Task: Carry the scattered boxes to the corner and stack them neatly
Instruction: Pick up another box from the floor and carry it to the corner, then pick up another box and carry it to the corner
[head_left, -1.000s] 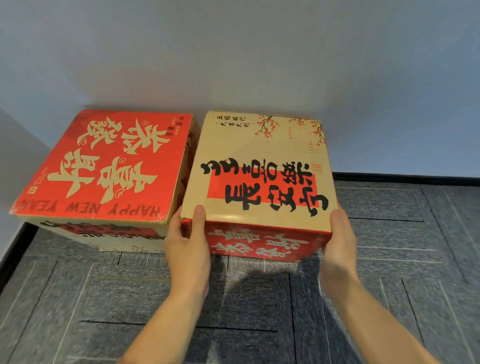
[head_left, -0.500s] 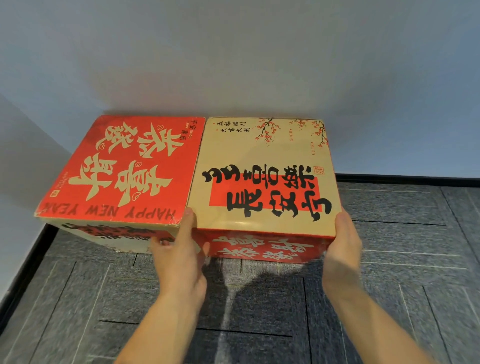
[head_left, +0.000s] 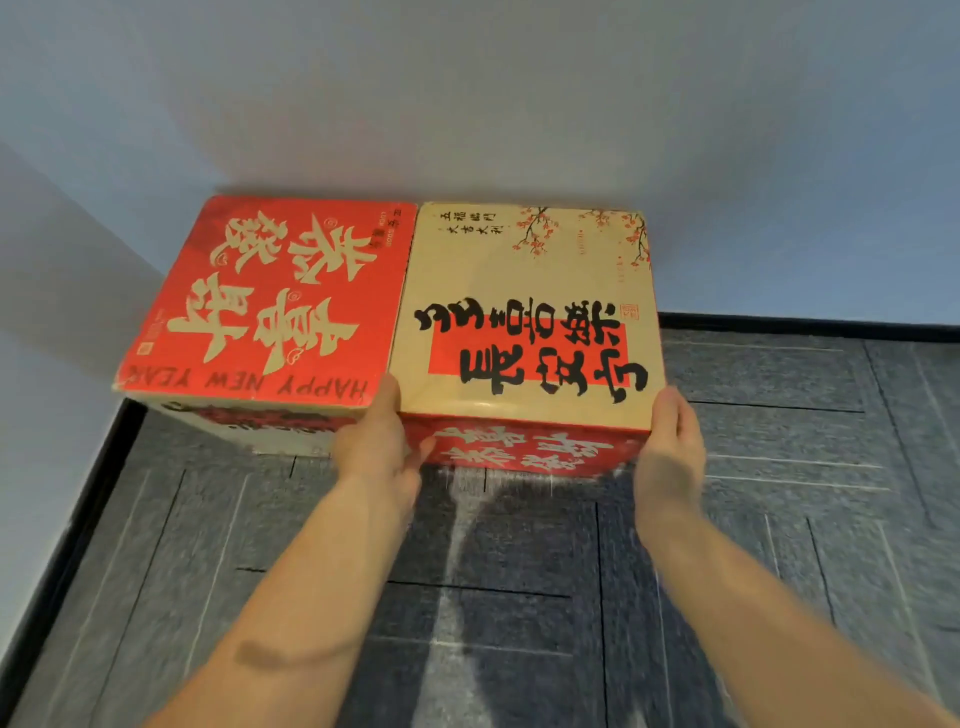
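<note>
A tan box (head_left: 524, 291) with black calligraphy and a red front sits on the floor against the back wall. My left hand (head_left: 382, 441) grips its near left corner, thumb on the top edge. My right hand (head_left: 670, 447) presses flat on its near right corner. A red box (head_left: 270, 296) with gold characters and "HAPPY NEW YEAR" stands in the corner, its right side touching the tan box. Their tops look level.
White walls meet at the left behind the red box. A black baseboard (head_left: 805, 325) runs along the walls. Grey carpet tiles (head_left: 519, 597) cover the floor in front of and to the right of the boxes.
The tan box has slid back and left until it touches the red box and the wall. My left hand has slipped from its left side to the front corner.
</note>
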